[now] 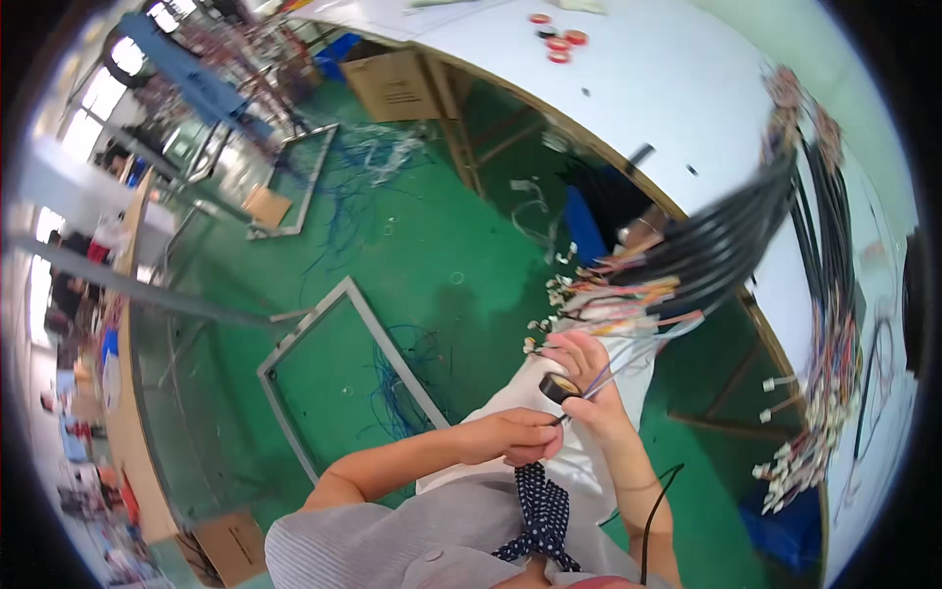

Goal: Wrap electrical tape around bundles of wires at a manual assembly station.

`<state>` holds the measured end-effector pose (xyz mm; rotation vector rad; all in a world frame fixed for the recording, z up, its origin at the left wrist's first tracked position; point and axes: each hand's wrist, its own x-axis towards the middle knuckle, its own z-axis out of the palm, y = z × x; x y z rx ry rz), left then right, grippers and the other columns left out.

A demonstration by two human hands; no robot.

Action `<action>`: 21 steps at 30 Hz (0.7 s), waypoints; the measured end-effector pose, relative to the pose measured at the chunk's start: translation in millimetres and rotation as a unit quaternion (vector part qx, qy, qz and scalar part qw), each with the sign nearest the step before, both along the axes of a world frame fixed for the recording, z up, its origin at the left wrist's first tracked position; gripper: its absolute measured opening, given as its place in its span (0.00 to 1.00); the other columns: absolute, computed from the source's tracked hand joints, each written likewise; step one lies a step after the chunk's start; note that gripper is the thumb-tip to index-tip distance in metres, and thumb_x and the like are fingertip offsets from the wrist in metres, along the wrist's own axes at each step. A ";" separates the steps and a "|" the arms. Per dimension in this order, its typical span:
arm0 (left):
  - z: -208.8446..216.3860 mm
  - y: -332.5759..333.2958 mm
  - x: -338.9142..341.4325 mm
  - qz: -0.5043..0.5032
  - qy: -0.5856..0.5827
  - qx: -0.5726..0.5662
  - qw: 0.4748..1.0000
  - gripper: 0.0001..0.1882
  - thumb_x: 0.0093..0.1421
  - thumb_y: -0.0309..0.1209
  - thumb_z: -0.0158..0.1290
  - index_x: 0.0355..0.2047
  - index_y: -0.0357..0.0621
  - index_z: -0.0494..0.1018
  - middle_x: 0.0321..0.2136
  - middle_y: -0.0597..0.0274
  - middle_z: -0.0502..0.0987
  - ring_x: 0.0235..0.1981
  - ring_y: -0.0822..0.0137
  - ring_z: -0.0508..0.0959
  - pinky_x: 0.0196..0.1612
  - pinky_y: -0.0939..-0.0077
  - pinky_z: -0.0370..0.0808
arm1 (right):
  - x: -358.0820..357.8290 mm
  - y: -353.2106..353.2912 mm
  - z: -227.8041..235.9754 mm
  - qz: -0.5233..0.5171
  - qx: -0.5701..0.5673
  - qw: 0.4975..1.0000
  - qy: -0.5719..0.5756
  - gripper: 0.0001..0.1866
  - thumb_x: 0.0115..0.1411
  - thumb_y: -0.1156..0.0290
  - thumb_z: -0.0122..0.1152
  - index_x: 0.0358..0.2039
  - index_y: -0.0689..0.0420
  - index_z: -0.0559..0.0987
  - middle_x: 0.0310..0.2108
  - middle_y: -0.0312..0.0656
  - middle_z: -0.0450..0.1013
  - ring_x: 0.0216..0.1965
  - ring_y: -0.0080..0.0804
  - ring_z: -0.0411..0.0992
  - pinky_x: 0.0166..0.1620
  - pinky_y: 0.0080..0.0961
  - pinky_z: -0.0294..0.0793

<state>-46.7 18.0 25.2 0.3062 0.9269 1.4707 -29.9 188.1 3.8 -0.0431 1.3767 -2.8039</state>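
Observation:
My right hand [587,378] holds a small black roll of tape [559,388] and thin coloured wires from a wire harness [677,275]. The harness is a bundle of black cables hanging off the white table [667,88], ending in coloured leads with small white connectors [554,294]. My left hand [515,437] is closed just below the roll, fingertips pinching at the tape's end next to my right hand. Both forearms come up from the lower edge, over my grey top.
More cable bundles with white connectors [814,432] hang along the table's right side. Rolls of red tape [559,41] lie on the tabletop. Grey metal frames [334,344], loose blue wires and cardboard boxes [392,83] are on the green floor. A long workbench [128,393] runs at left.

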 end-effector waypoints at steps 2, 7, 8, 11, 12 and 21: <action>2.3 -1.7 -2.7 0.007 -0.151 0.036 0.988 0.17 0.67 0.41 0.42 0.27 0.42 0.66 0.12 0.77 0.52 0.14 0.80 0.52 0.17 0.83 0.49 | -8.4 24.8 -17.2 0.073 0.099 0.988 0.098 0.26 0.47 0.64 0.69 0.46 0.58 0.72 0.41 0.38 0.66 0.45 0.32 0.65 0.49 0.27 0.64; 2.3 -7.4 -4.4 0.002 -0.157 0.032 0.987 0.17 0.67 0.42 0.41 0.28 0.42 0.66 0.11 0.78 0.51 0.13 0.81 0.51 0.16 0.83 0.47 | 3.4 61.0 -10.5 0.236 0.300 0.914 0.137 0.19 0.50 0.60 0.68 0.37 0.60 0.78 0.36 0.38 0.68 0.40 0.31 0.66 0.43 0.26 0.65; 1.3 -10.3 -7.1 0.035 -0.138 0.005 0.990 0.17 0.66 0.41 0.42 0.26 0.41 0.66 0.12 0.77 0.53 0.13 0.80 0.53 0.17 0.83 0.49 | 12.5 64.7 -13.2 0.228 0.240 0.940 0.081 0.26 0.49 0.51 0.68 0.34 0.63 0.77 0.35 0.40 0.68 0.38 0.31 0.65 0.41 0.26 0.65; -3.1 -1.4 2.6 0.075 0.154 -0.063 0.983 0.16 0.65 0.38 0.43 0.25 0.40 0.67 0.13 0.74 0.57 0.15 0.80 0.55 0.19 0.83 0.52 | 49.0 73.2 -19.3 0.197 0.033 0.975 -0.095 0.31 0.57 0.44 0.56 0.45 0.61 0.75 0.36 0.42 0.70 0.35 0.33 0.67 0.40 0.27 0.68; -3.4 0.4 6.7 0.105 0.426 -0.084 0.895 0.15 0.66 0.37 0.43 0.26 0.40 0.68 0.14 0.74 0.59 0.16 0.80 0.56 0.20 0.83 0.53 | 54.0 70.7 -13.8 0.227 -0.148 0.957 -0.099 0.33 0.57 0.42 0.53 0.47 0.62 0.74 0.35 0.42 0.70 0.34 0.31 0.67 0.39 0.26 0.68; 13.1 -10.3 -8.7 0.033 0.233 -0.140 0.962 0.17 0.65 0.38 0.43 0.27 0.37 0.70 0.15 0.68 0.63 0.17 0.76 0.62 0.21 0.82 0.57 | 15.7 38.6 -16.2 0.014 0.237 0.970 -0.054 0.18 0.57 0.66 0.62 0.46 0.61 0.72 0.32 0.36 0.71 0.35 0.23 0.69 0.37 0.23 0.71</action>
